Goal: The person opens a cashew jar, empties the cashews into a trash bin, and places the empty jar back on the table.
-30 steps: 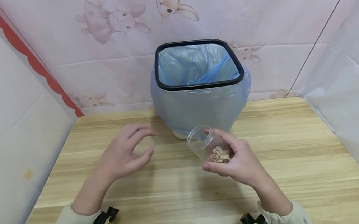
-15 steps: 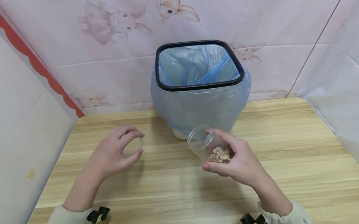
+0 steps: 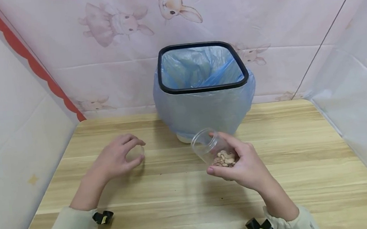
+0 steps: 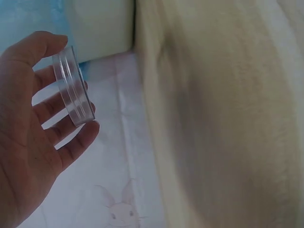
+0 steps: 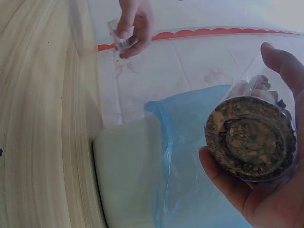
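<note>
My left hand (image 3: 116, 159) pinches a clear round lid (image 4: 73, 88) by its rim, between the thumb and curled fingers, above the left part of the table. In my right hand (image 3: 241, 162) is a clear plastic jar (image 3: 204, 145), tilted with its open mouth toward the upper left. Pale nuts or seeds (image 3: 225, 158) lie in the lower part of the jar. The right wrist view shows the jar's base (image 5: 251, 138), with dark crumbs and brown bits against it. Both hands are off the table, and the lid and jar are apart.
Behind the jar stands a pale bin with a black rim (image 3: 204, 89) and a blue plastic liner (image 3: 206, 108) folded over its outside. The wooden table (image 3: 179, 210) has a few tiny dark specks. Printed cloth walls (image 3: 47, 42) enclose the back and sides.
My left hand has moved left with the lid, away from the jar, then slightly down. The right hand and the jar have stayed in place.
</note>
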